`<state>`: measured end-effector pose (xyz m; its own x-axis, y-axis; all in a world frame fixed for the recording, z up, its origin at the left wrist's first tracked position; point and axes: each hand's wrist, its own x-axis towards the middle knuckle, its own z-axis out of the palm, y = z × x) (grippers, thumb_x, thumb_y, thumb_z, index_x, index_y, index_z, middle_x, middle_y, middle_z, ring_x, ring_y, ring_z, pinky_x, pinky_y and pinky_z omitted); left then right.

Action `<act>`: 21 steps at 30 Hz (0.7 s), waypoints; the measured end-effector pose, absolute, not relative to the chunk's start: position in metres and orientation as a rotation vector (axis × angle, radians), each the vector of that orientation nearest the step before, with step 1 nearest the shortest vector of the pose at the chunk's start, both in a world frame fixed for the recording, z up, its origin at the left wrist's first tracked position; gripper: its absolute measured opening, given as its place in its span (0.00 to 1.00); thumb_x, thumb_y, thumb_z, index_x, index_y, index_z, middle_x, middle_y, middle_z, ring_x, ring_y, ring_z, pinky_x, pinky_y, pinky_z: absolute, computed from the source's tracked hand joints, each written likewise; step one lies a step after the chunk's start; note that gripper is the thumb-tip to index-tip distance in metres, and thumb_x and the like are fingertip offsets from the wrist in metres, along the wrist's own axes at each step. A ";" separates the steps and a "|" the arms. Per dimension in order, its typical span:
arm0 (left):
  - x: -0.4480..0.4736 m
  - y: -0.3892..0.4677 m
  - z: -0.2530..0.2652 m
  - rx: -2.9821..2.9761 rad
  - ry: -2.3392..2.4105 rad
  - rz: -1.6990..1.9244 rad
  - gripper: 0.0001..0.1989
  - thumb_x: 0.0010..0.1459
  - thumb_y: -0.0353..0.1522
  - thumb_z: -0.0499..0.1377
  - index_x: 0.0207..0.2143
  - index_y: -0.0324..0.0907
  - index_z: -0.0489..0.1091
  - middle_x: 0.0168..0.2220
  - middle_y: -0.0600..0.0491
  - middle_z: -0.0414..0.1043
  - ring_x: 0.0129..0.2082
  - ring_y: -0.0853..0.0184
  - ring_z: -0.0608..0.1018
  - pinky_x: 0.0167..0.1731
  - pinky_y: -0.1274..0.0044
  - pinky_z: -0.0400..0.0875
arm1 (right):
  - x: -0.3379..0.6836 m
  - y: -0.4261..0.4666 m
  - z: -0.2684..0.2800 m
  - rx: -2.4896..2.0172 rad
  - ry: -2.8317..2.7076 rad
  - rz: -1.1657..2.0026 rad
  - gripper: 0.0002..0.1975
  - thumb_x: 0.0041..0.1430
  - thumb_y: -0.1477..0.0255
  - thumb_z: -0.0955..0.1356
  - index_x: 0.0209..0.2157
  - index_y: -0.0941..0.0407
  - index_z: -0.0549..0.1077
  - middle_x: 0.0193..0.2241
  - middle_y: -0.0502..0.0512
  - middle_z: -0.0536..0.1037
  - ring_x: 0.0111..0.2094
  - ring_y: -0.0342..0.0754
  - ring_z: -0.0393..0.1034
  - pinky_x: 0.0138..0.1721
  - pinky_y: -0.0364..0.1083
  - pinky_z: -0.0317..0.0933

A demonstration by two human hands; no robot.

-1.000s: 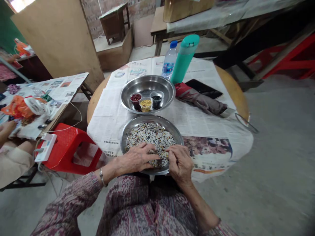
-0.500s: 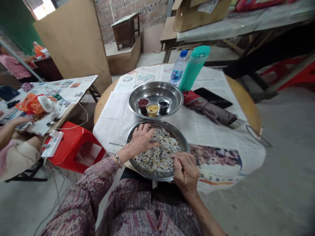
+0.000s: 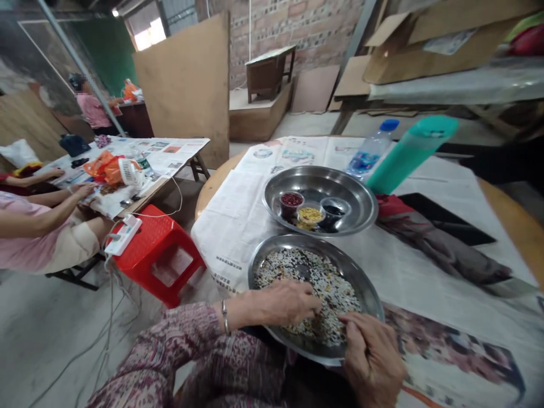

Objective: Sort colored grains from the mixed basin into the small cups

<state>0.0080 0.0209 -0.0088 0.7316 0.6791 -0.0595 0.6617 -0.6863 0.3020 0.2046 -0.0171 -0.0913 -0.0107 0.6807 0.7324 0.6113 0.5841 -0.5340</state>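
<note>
A shallow metal basin [image 3: 369, 289] of mixed white, black, yellow and dark red grains [image 3: 335, 292] stands at the table's near edge. My left hand [image 3: 289, 304] reaches over it from the left. Its fingers are bent together and touch the grains; whatever is between them is hidden. At the near right rim, my right hand [image 3: 374, 354] is closed on the basin, index finger reaching over the inside. Behind is a second metal basin [image 3: 361, 195] with three clear cups: red beans [image 3: 292, 201], yellow grains [image 3: 310, 215] and black beans [image 3: 334, 211].
Beyond the basins stand a water bottle [image 3: 370, 150] and a green flask [image 3: 410, 153]. A folded umbrella [image 3: 442, 243] and a black flat object [image 3: 450, 218] lie to the right on newspaper. A red stool [image 3: 157, 249] holds a power strip [image 3: 123, 235]. People sit at the left table.
My left hand has gone from spread flat on the grains to bent fingers, moving nearer the basin's middle. My right hand stays at the rim. The view has turned left.
</note>
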 end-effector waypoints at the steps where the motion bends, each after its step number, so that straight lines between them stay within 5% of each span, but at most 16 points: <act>1: 0.004 0.012 -0.007 2.662 0.991 0.073 0.09 0.68 0.35 0.56 0.41 0.41 0.73 0.41 0.50 0.72 0.42 0.65 0.75 0.43 0.75 0.72 | 0.205 -0.017 -0.091 -1.085 -1.690 0.080 0.08 0.65 0.76 0.63 0.34 0.57 0.74 0.32 0.55 0.77 0.37 0.50 0.71 0.44 0.51 0.63; 10: -0.016 -0.006 -0.006 2.556 1.441 0.022 0.06 0.66 0.27 0.55 0.44 0.40 0.70 0.51 0.44 0.66 0.50 0.57 0.69 0.45 0.69 0.72 | 0.201 -0.020 -0.090 -1.143 -1.633 0.126 0.09 0.64 0.77 0.63 0.33 0.55 0.74 0.31 0.54 0.77 0.39 0.50 0.71 0.45 0.52 0.64; 16: -0.007 0.021 -0.008 2.330 1.708 0.055 0.37 0.51 0.41 0.72 0.59 0.41 0.60 0.59 0.39 0.58 0.56 0.47 0.67 0.45 0.64 0.74 | 0.200 -0.019 -0.090 -1.167 -1.627 0.138 0.09 0.64 0.78 0.63 0.34 0.55 0.73 0.32 0.53 0.77 0.39 0.50 0.70 0.45 0.52 0.64; 21: 0.009 0.024 -0.009 2.300 1.398 0.022 0.11 0.65 0.28 0.58 0.50 0.41 0.68 0.47 0.47 0.67 0.44 0.62 0.75 0.46 0.70 0.74 | 0.200 -0.019 -0.090 -1.158 -1.618 0.151 0.09 0.64 0.78 0.63 0.34 0.54 0.73 0.32 0.52 0.77 0.39 0.50 0.70 0.45 0.52 0.64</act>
<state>0.0095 0.0236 -0.0094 0.4874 0.8468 -0.2132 0.8398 -0.3878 0.3800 0.2002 -0.0192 -0.0897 0.0632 0.7332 0.6771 0.5957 0.5167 -0.6150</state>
